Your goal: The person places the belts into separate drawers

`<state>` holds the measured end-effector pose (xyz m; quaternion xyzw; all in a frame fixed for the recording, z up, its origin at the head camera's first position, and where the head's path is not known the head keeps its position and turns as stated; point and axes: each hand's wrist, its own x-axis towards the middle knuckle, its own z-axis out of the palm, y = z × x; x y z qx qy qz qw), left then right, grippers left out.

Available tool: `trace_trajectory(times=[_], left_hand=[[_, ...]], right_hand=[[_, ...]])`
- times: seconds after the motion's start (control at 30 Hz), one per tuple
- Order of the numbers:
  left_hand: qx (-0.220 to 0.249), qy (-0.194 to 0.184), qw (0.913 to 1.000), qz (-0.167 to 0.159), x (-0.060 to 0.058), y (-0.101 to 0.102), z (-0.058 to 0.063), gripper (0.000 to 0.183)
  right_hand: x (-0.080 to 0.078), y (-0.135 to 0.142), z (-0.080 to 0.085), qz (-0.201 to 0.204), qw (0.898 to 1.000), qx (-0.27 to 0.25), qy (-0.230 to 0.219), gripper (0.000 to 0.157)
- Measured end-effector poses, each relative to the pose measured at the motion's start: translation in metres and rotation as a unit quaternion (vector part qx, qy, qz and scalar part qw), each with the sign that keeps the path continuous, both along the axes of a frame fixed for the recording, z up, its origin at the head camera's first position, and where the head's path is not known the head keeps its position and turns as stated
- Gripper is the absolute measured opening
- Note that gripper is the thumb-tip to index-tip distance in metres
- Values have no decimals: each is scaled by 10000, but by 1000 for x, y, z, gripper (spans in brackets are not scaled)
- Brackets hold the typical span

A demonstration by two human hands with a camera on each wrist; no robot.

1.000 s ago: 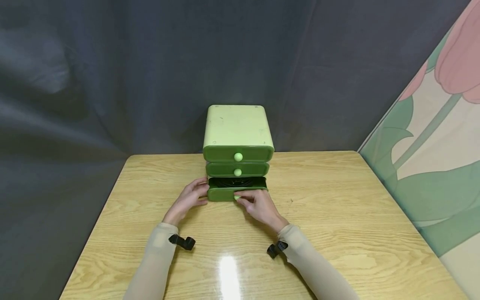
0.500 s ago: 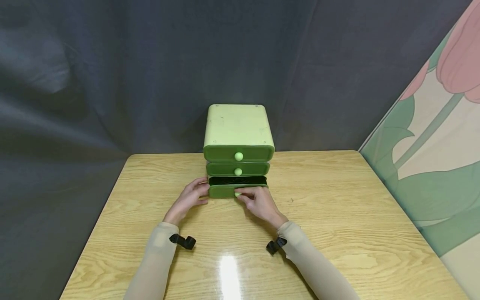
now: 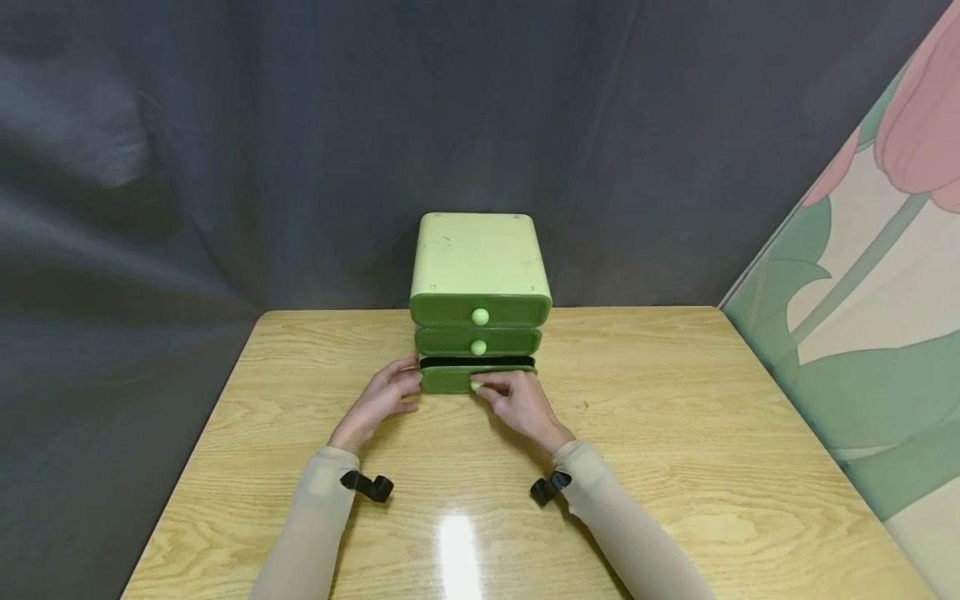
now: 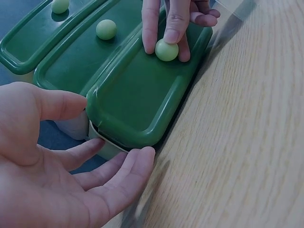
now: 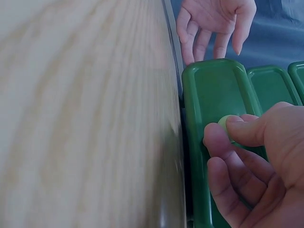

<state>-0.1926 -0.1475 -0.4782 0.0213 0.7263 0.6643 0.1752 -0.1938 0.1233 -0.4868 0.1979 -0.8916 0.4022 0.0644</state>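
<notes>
A small green drawer cabinet (image 3: 481,254) with a pale top stands at the back of the table. Its bottom drawer (image 3: 447,381) sticks out a little, with a narrow dark gap above its front; the contents are hidden. My right hand (image 3: 521,408) pinches that drawer's round pale-green knob (image 4: 166,50) between thumb and fingers. At the cabinet's lower left corner, my left hand (image 3: 378,402) rests with loosely spread fingers. In the left wrist view, its fingertips (image 4: 145,156) lie against the side by the drawer's end.
Above the bottom drawer are the middle drawer (image 3: 450,341) and top drawer (image 3: 450,310), both pushed in. The wooden table (image 3: 660,417) extends around the cabinet. A dark curtain (image 3: 337,150) hangs behind, and a tulip-patterned panel (image 3: 885,333) stands at the right.
The bottom drawer has slid inward with my right hand on its knob. Its opening has narrowed, and the dark cable-like coil seen inside is now hidden. My left hand has stayed at the corner.
</notes>
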Motion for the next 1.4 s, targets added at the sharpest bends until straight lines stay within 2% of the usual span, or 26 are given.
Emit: trace_trajectory(times=[0.8, 1.03, 1.23, 1.4], left_hand=[[23, 63, 9999, 84, 1, 5, 3, 63], [118, -108, 9998, 155, 6, 8, -1, 61], [-14, 16, 9994, 332, 4, 8, 0, 55], [-104, 71, 9996, 272, 3, 6, 3, 56]], right_hand=[[-12, -2, 0, -194, 9998, 40, -64, 20], [-11, 1, -6, -135, 9998, 143, -102, 20], [-15, -1, -6, -145, 9998, 95, -21, 20], [-17, -1, -6, -153, 9999, 59, 49, 20]])
